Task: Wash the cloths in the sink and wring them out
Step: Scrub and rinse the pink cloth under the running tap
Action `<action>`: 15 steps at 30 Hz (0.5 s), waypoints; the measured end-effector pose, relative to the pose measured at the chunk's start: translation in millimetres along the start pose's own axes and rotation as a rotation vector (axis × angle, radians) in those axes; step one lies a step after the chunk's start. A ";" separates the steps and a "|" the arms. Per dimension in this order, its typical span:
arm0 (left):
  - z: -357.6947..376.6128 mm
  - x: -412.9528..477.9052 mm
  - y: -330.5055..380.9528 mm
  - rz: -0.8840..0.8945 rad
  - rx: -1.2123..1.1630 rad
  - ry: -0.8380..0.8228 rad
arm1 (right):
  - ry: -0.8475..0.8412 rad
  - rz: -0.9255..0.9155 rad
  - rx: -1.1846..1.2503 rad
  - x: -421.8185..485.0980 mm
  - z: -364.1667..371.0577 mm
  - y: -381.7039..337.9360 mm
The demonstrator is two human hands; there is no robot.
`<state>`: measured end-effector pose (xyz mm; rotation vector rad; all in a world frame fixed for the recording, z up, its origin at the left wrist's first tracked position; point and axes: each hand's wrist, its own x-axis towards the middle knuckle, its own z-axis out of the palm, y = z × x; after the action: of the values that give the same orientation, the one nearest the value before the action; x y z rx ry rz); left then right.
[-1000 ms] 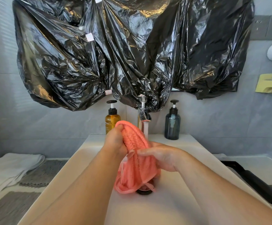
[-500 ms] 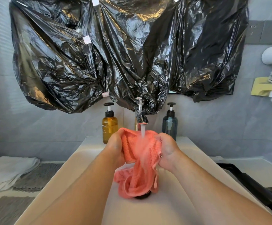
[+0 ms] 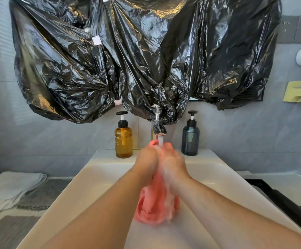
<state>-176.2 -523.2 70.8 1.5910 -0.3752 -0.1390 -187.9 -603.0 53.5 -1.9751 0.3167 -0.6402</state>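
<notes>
Under the running tap [image 3: 158, 129], the left hand [image 3: 146, 160] and right hand [image 3: 175, 165] clench a pink cloth [image 3: 155, 205] over the sink [image 3: 99, 182].
Both hands press together, fingers curled round the cloth's top, while its lower end hangs bunched in the basin. Water falls onto the knuckles. Behind stand an amber pump bottle [image 3: 123, 142] and a dark blue pump bottle [image 3: 190, 141]. A white towel [image 3: 11, 187] lies left of the sink.
</notes>
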 end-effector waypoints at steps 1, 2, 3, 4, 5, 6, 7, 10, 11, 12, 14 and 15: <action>1.6 1.0 -1.5 -0.021 0.121 -0.053 | -0.007 0.065 0.111 -0.4 -5.0 -2.9; 1.7 1.0 -1.0 -0.028 0.248 -0.093 | -0.028 0.126 0.103 -1.2 -10.0 -4.5; 0.5 -1.3 1.1 -0.040 0.306 -0.106 | -0.022 0.234 0.216 -0.9 -15.4 -0.4; -2.2 -4.0 4.2 -0.064 0.286 -0.122 | -0.013 0.282 0.289 1.7 -19.3 0.7; -6.0 -3.2 4.8 -0.105 0.215 -0.161 | -0.034 0.310 0.382 -1.7 -22.0 -2.2; -10.6 -2.2 4.9 -0.145 0.118 -0.213 | -0.014 0.294 0.449 -2.6 -24.2 -2.9; -16.5 -0.7 4.1 -0.165 0.001 -0.267 | 0.007 0.300 0.568 -1.5 -26.1 -4.9; -30.0 -0.8 -3.5 -0.205 0.003 -0.444 | 0.048 0.340 0.945 9.2 -35.2 -7.9; -30.0 -1.6 -9.3 -0.238 0.065 -0.505 | 0.069 0.346 1.035 13.4 -37.4 -6.0; -28.5 -4.9 -12.9 -0.246 0.123 -0.536 | 0.073 0.354 1.109 13.0 -38.7 -8.1; -24.5 -6.3 -16.7 -0.223 0.158 -0.454 | 0.039 0.417 1.182 16.0 -45.9 -7.9; -24.6 -4.0 -18.7 -0.206 0.104 -0.375 | 0.007 0.416 1.194 15.5 -51.3 -7.6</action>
<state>-169.4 -498.4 53.4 1.7049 -0.5134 -0.5896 -204.3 -644.8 83.6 -0.7313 0.2445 -0.3971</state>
